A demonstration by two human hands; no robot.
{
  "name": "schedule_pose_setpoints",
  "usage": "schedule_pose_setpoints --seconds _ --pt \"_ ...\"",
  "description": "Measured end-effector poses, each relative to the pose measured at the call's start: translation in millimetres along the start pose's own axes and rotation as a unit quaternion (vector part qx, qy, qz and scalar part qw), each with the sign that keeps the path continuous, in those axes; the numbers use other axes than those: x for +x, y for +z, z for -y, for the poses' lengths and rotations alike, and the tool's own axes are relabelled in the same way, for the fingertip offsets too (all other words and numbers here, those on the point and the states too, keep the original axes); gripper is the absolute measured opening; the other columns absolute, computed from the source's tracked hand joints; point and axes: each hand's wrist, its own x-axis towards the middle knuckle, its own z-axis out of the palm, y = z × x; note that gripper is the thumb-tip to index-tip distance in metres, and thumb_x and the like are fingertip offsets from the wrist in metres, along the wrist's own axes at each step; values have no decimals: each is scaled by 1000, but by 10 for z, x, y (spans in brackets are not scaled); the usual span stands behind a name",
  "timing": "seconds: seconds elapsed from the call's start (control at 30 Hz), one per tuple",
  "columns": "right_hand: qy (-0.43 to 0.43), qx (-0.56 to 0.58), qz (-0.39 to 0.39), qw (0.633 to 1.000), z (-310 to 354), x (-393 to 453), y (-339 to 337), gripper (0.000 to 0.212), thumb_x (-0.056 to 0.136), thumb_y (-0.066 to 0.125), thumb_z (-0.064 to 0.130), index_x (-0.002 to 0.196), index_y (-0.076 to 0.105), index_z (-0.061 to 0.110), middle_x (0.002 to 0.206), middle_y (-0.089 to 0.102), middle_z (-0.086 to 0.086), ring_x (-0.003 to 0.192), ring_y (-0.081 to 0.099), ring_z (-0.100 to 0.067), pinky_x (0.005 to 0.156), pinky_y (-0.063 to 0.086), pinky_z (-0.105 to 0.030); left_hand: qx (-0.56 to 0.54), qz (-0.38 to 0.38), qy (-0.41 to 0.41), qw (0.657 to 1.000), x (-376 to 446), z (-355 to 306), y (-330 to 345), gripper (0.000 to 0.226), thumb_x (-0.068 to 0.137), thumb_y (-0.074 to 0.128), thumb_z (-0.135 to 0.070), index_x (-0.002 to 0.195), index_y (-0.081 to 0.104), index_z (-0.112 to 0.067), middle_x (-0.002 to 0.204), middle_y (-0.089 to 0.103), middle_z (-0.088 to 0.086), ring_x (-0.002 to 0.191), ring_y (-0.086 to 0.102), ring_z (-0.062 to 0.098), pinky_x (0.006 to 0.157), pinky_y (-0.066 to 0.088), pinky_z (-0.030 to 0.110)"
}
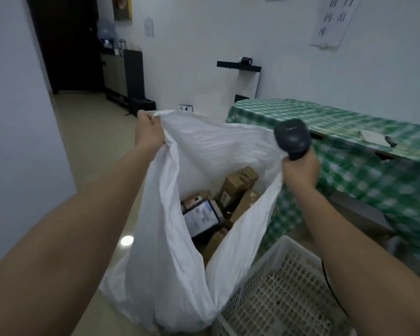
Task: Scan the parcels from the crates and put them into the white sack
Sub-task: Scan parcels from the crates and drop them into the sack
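Left hand (149,132) pinching the far rim of the white sack (170,238), right hand (301,169) gripping a dark scanner (292,138) together with the near rim, sack mouth held wide, cardboard parcels (237,185) inside, white crate (284,294) just beside it.

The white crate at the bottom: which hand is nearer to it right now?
Right. The right hand, holding the scanner and the sack's rim, is above the crate; the left hand grips the rim's far left side.
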Motion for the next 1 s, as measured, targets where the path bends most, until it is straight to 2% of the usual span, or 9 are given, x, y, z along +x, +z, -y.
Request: schedule_pose_setpoints --seconds 0.07,0.2,0.33,0.43,0.53,0.63,0.7,0.9,1.0 --pt "6 44 -42 998 -31 -9 -225 43 85 59 4 128 55 9 104 62 -6 92 57 -24 72 38 -29 32 -32 10 999 0 -58 -168 14 102 36 -27 99 37 -13 83 47 -2 83 47 21 75 45 35" --pt "59 -36 -23 997 -498 -288 -618 36 82 59 5 119 59 8 109 65 -22 103 59 -39 76 39 -33 154 3 -42 987 -150 237 -400 27 102 36 -29 111 46 -5 113 58 19 100 57 37 88 49 44" --pt "113 -74 -12 991 -826 -531 -1000 37 81 56 2 117 57 8 108 63 -25 101 58 -42 76 38 -34 251 45 -57 965 -497 289 -411 37 103 31 -28 123 47 -2 124 56 23 112 54 40 88 41 42" --pt "135 -91 -7 987 -954 -651 -1298 38 79 58 2 116 59 8 109 64 -25 102 59 -42 77 39 -34 235 73 -45 968 -844 125 -305 35 103 35 -25 129 43 -2 129 52 23 117 51 41 91 40 42" --pt "148 -82 13 985 -1017 -813 -1581 38 78 67 5 115 61 6 112 65 -24 106 59 -40 80 42 -36 223 92 6 970 -1191 -77 -126 40 100 44 -24 135 37 -6 140 43 18 128 41 38 105 35 47" --pt "153 -71 28 985 -1123 -1028 -1852 33 76 73 12 108 64 7 107 68 -20 102 62 -35 80 46 -37 269 97 120 951 -1648 -278 116 49 98 46 -21 143 32 -9 155 24 14 145 13 33 118 8 53" --pt "141 -63 31 988 -1210 -1171 -2075 25 76 75 14 97 63 12 97 68 -14 96 63 -29 80 49 -38 233 148 181 944 -2071 -399 305 47 98 45 -18 144 33 -13 157 20 11 147 8 29 119 3 49" --pt "151 -50 33 987 -1611 -1630 -2827 19 78 75 16 88 59 20 74 61 8 66 64 -12 72 52 -33 64 377 204 901 -3581 -604 955 39 100 46 -20 139 42 -14 145 41 4 132 40 18 105 33 31" --pt "201 -75 45 976 -1961 -1846 -3190 16 81 72 12 88 58 16 79 66 -4 65 60 -12 67 45 -28 57 461 205 862 -4260 -494 1335 35 99 48 -23 133 47 -15 137 48 6 121 50 20 101 41 35"
